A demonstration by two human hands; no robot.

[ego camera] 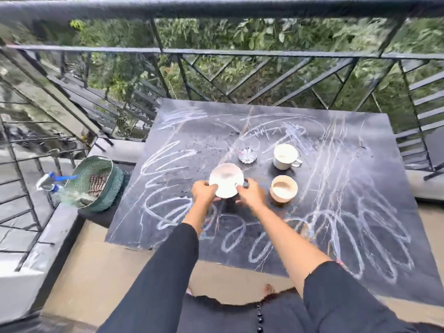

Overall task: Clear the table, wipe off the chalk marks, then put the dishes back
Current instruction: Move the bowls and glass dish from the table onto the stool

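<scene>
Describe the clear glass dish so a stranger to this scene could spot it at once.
Start at the black table scrawled with chalk marks by the railing. Four dishes cluster near its middle. The glass dish stands at the back, left of the handled mug, and alone is see-through.

White chalk marks (168,164) loop across the whole dark counter (360,164). Near its middle, the left grip (204,189) and right grip (249,193) hold a white bowl (225,180) by the rim. A beige cup (283,188) stands just beside it. Toward the far edge stand a white mug (286,156), handle pointing at the right edge, and a clear glass dish (247,150).
</scene>
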